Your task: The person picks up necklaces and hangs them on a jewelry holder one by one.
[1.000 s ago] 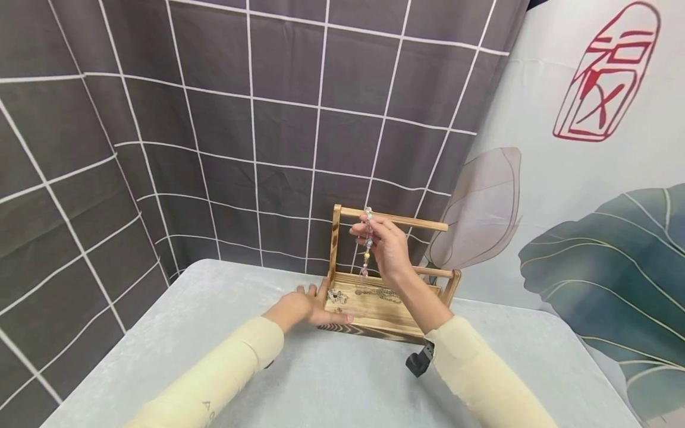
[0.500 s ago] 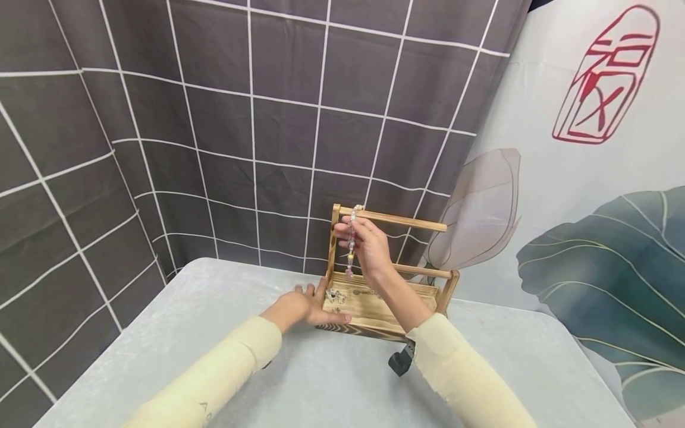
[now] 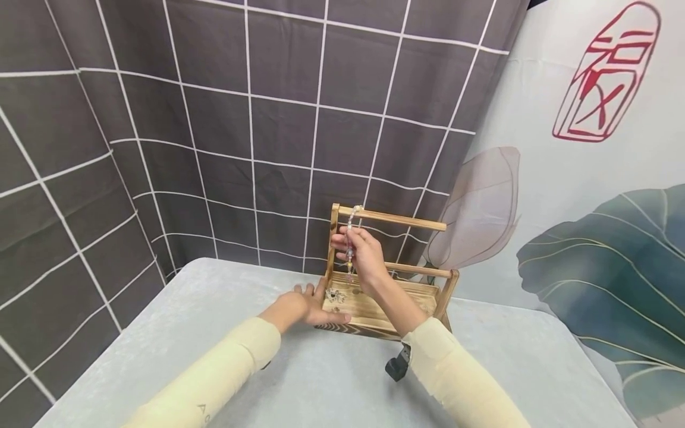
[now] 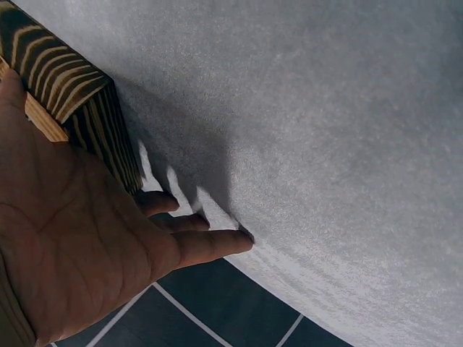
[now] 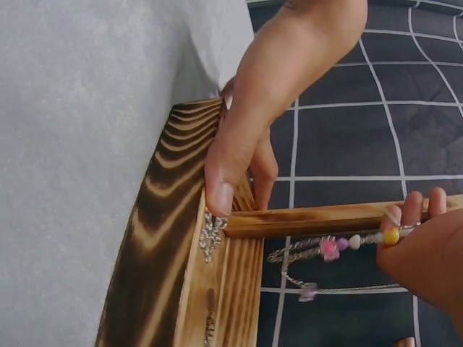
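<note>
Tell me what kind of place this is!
Probably an indoor corner dressed with cloth, maybe for filming: a dark curtain with white lines and a leaf-printed backdrop hang behind a cloth-covered table.

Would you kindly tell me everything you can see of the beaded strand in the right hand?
The beaded strand carries pink, purple, whitish and yellow beads, glossy and perhaps plastic or glass, along with silvery chain and a pale lilac charm. The right hand holds it between its fingers. In the head view it hangs roughly upright near the wooden rack's left end, its top at the upper bar; whether it touches that bar is unclear.
</note>
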Demonstrator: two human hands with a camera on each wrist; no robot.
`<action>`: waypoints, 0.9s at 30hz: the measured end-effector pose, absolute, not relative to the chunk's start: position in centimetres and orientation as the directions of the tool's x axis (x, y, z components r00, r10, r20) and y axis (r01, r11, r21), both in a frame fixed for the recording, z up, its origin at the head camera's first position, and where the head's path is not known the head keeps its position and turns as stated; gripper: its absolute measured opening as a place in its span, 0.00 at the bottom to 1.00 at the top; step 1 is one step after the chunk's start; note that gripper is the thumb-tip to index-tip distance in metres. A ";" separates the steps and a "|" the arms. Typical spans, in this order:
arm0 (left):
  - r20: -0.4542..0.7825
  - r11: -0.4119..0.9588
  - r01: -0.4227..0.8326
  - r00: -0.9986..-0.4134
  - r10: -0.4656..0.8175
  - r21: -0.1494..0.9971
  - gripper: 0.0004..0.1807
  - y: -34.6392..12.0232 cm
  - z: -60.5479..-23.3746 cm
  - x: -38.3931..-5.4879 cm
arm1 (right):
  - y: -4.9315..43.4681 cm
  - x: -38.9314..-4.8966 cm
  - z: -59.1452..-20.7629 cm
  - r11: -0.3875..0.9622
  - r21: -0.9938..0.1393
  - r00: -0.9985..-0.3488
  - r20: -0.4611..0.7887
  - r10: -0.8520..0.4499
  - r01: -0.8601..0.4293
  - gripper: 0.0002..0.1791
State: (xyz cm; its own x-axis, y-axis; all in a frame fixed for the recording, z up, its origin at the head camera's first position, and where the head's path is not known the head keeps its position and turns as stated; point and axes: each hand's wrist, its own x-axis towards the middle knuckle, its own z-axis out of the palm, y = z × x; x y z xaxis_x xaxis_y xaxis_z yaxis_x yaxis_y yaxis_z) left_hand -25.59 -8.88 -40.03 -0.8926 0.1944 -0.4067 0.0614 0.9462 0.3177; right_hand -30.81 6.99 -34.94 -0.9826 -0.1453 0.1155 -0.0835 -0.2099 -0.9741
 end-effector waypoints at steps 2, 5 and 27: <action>-0.405 0.946 0.061 -0.893 0.194 0.319 0.72 -8.8 -40.1 -25.6 | 7.0 -30.8 -35.3 -0.199 -0.978 -0.985 0.096 -0.142 -0.066 0.15; -0.404 0.948 0.061 -0.895 0.191 0.313 0.72 -8.8 -40.1 -25.5 | 6.9 -30.8 -35.9 -0.171 -0.984 -0.987 0.068 -0.144 -0.043 0.16; -0.398 0.950 0.064 -0.898 0.188 0.304 0.72 -8.7 -40.1 -25.6 | 6.6 -30.1 -37.4 -0.044 -0.998 -0.988 0.047 -0.147 -0.041 0.15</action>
